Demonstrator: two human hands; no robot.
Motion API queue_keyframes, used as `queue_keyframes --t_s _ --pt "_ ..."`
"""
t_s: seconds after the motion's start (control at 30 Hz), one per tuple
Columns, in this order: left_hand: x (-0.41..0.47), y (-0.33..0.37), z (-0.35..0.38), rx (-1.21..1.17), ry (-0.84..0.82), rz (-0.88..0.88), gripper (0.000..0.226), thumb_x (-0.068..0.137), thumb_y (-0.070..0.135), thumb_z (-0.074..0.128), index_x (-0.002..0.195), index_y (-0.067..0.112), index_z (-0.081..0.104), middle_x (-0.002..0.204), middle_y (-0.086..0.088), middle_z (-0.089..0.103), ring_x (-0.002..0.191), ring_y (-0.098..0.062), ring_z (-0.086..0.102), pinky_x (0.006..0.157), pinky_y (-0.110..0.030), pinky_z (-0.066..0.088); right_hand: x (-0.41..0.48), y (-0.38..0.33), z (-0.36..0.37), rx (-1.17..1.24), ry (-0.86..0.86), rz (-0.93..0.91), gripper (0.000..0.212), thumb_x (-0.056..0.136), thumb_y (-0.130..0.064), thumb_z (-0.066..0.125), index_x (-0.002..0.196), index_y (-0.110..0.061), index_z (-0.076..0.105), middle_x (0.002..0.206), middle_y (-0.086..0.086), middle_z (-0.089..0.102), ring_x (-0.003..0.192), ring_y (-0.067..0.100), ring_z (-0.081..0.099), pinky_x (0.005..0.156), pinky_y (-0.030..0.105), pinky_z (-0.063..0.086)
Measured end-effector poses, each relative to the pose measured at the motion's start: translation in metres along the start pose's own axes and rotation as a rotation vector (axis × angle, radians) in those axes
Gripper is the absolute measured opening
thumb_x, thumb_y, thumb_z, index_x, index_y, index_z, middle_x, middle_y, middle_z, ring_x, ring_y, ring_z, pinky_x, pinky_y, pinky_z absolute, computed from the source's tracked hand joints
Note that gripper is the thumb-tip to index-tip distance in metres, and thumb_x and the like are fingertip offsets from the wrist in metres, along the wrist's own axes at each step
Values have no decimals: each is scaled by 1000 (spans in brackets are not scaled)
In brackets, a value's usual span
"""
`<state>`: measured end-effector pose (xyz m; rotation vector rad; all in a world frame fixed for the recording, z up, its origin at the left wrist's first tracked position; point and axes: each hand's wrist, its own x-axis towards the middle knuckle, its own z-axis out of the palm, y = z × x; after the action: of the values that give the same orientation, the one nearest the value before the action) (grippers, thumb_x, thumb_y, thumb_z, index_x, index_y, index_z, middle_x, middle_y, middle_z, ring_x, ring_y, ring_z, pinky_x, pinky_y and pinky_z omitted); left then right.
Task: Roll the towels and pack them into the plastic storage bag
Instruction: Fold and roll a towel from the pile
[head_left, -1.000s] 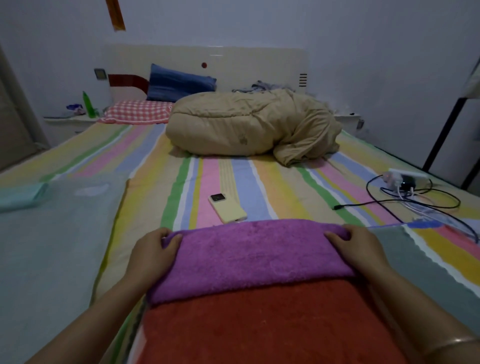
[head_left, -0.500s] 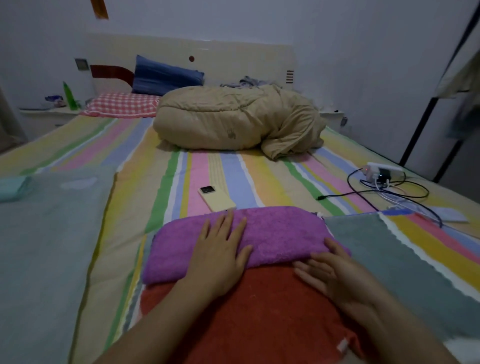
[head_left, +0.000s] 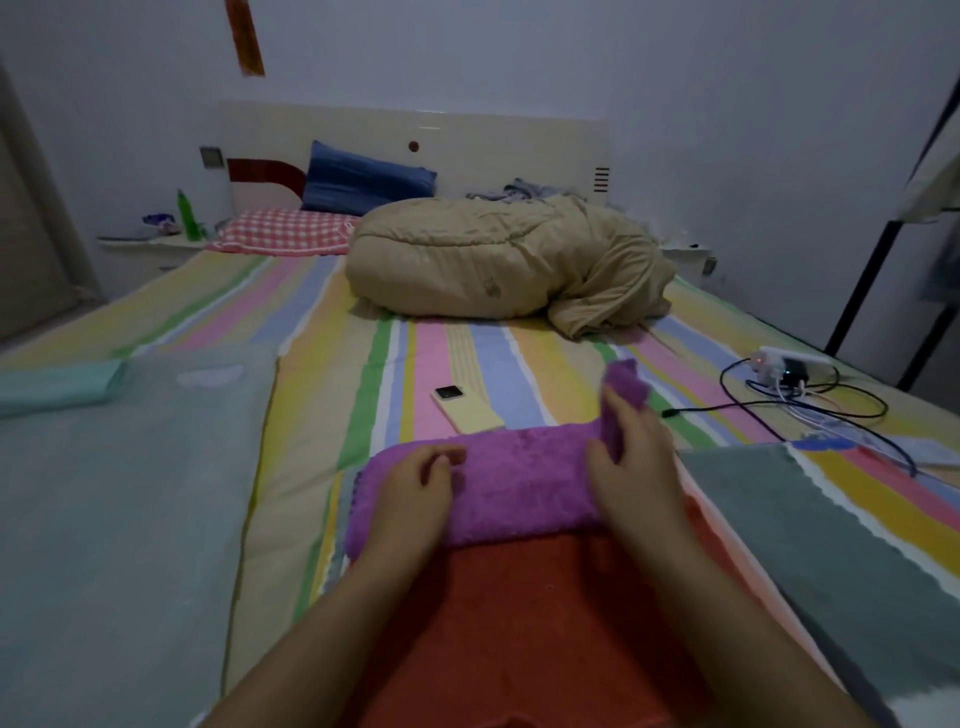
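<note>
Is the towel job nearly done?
Not nearly. Done: the purple towel is folded into a strip. In hand: the right hand pinches up its end, seemingly to start rolling; the left hand rests on it. Left: the orange towel beneath and a grey towel lie flat, and no bag is in view.

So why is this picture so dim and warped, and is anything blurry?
Head view: dim light with a bluish cast, no glare, soft shadows; its wide lens fans out the striped sheet and leans the black pole; the right hand holding up an end of the purple towel looks smeared.
</note>
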<state>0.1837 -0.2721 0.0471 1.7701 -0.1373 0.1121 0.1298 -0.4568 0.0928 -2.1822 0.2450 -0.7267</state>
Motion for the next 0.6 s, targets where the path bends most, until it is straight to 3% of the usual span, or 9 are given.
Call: queue_keyframes --t_s 0.1,0.17,0.23,0.3,0.33,0.4,0.47,0.53,0.6 --pt "5 6 -33 -386 -148 -442 28 99 10 34 90 8 61 84 -11 68 69 -20 65 52 -25 54 -22 -36 35 -167 -147 -320 56 78 -18 52 133 -7 54 130 20 55 121 36 51 106 44 39" --pt "5 5 -53 -533 -153 -581 35 101 17 29 95 1 60 76 -14 72 62 -21 70 49 -26 57 -42 -47 63 -256 -304 -471 60 78 -28 46 134 -7 52 131 21 55 120 38 52 106 49 38" --pt "7 -2 -66 -624 -101 -632 41 103 26 29 83 3 58 56 -11 67 44 -18 65 39 -23 52 -59 -54 79 -344 -585 -474 66 82 -36 38 145 -17 39 151 15 34 138 31 32 118 45 17" --pt "10 -8 -72 -566 -82 -627 41 102 34 33 78 9 55 48 -5 59 34 -13 55 34 -17 44 -69 -52 84 -370 -741 -487 60 85 -33 41 145 -31 36 160 3 12 147 21 9 120 38 -1" --pt "10 -7 -72 -496 -93 -606 38 101 37 37 80 12 56 51 -5 58 35 -13 53 36 -16 41 -70 -50 82 -311 -752 -503 58 83 -29 43 140 -36 43 160 0 12 147 18 7 120 35 -3" --pt "11 -7 -69 -309 -90 -506 28 97 34 50 86 11 62 68 -11 63 47 -16 55 44 -19 39 -70 -48 73 -104 -718 -489 56 74 -22 38 123 -36 62 154 -1 31 143 15 20 120 28 6" --pt "12 -4 -65 -158 -33 -373 10 90 15 64 94 6 66 75 -12 65 47 -9 59 42 -17 40 -64 -45 62 29 -615 -444 53 69 -24 32 104 -31 71 139 -4 50 133 12 37 114 22 20" --pt "15 -2 -63 -77 12 -271 22 83 0 70 104 1 64 76 -9 66 47 -5 60 42 -14 44 -54 -34 52 51 -454 -421 50 67 -25 32 97 -29 71 127 -7 57 122 7 46 107 15 26" --pt "20 -4 -66 -55 25 -227 31 81 -4 70 110 2 61 80 -9 69 59 -11 63 51 -18 52 -41 -23 44 -2 -304 -372 42 71 -19 40 100 -27 69 120 -7 59 115 9 51 102 13 29"
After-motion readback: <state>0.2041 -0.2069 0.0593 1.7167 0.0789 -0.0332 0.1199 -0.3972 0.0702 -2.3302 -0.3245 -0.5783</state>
